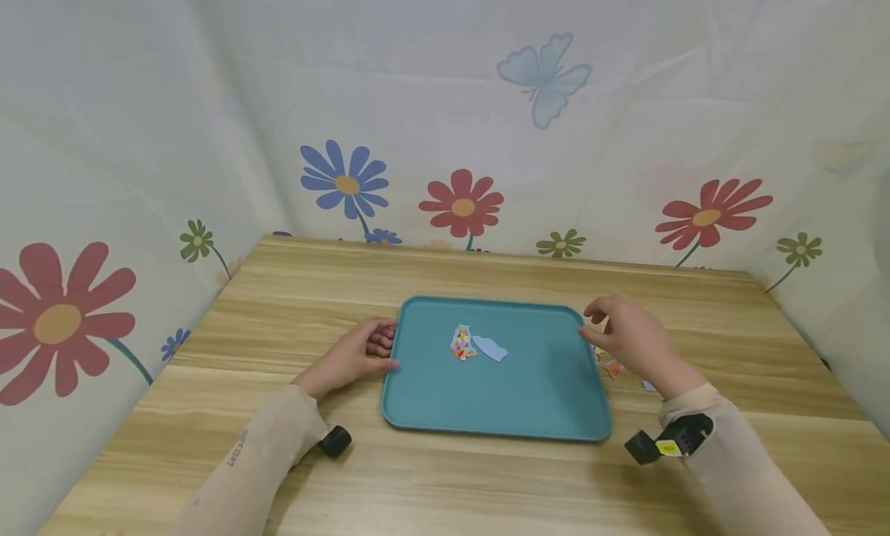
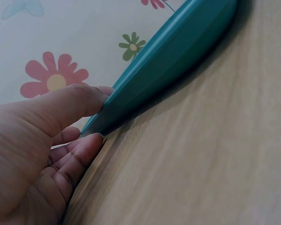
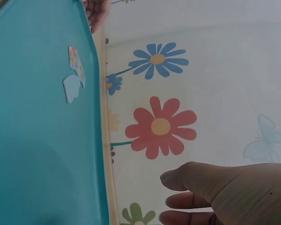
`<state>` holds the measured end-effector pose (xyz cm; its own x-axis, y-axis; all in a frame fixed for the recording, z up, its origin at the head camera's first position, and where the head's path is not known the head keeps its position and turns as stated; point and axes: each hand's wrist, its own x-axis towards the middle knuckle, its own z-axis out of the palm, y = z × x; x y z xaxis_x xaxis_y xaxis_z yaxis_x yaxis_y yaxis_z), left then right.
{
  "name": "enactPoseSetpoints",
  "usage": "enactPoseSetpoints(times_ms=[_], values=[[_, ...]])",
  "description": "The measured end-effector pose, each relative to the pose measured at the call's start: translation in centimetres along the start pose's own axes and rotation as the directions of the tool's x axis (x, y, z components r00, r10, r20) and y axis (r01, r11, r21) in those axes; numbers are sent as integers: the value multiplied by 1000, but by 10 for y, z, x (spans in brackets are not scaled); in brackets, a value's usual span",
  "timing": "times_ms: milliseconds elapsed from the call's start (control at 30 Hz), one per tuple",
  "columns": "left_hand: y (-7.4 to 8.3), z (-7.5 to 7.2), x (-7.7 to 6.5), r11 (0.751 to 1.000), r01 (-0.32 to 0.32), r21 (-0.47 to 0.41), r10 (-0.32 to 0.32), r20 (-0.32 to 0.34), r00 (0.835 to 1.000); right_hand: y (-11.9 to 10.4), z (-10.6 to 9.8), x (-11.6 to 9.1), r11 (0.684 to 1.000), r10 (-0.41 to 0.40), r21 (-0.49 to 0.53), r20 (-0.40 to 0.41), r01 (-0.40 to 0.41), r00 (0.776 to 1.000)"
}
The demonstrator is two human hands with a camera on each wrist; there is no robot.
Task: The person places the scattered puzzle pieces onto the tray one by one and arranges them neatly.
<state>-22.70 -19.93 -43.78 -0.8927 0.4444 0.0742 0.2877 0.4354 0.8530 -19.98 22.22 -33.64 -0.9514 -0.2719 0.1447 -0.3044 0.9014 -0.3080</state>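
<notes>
A teal rectangular tray (image 1: 445, 401) lies on the wooden table. My left hand (image 1: 351, 354) grips its left edge; in the left wrist view the thumb (image 2: 86, 101) is on the rim and the fingers curl at the underside. Near the tray's middle is a small cut-out piece with a multicoloured pattern (image 1: 462, 344), and beside it a plain pale blue piece (image 1: 491, 348). Held over the tray's right edge, my right hand (image 1: 636, 343) has loosely bent fingers with nothing between them. The right wrist view shows its thumb and fingertips apart from the tray's rim (image 3: 103, 178).
Just right of the tray, partly behind the right hand, lie a small orange piece (image 1: 613, 368) and a pale blue piece (image 1: 648, 385) on the table (image 1: 445, 482). A white curtain (image 1: 417, 96) printed with flowers and a butterfly hangs behind the table.
</notes>
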Motion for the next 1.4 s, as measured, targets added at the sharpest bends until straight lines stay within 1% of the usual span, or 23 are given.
enactPoseSetpoints(times_ms=[133,467,800,1033,1233,1400], values=[[0,0,0,1000,-1,11,1,-1,1000,8,1,-4,1000,18,-1,8,-18,1000],[1,0,0,1000,7,7,-7,-4,1000,30,1,-16,1000,21,22,17,-22,1000],[3,-1,-1,1000,14,0,-14,3,1000,51,3,-32,999,34,6,87,-34,996],[2,0,0,1000,20,-3,-20,1,1000,64,5,-42,1000,26,5,74,-26,997],[3,0,1,999,33,0,-33,-2,999,73,8,-49,999,52,-17,97,-50,994],[3,0,1,999,32,5,-32,1,999,81,11,-55,999,31,-26,83,-29,996]])
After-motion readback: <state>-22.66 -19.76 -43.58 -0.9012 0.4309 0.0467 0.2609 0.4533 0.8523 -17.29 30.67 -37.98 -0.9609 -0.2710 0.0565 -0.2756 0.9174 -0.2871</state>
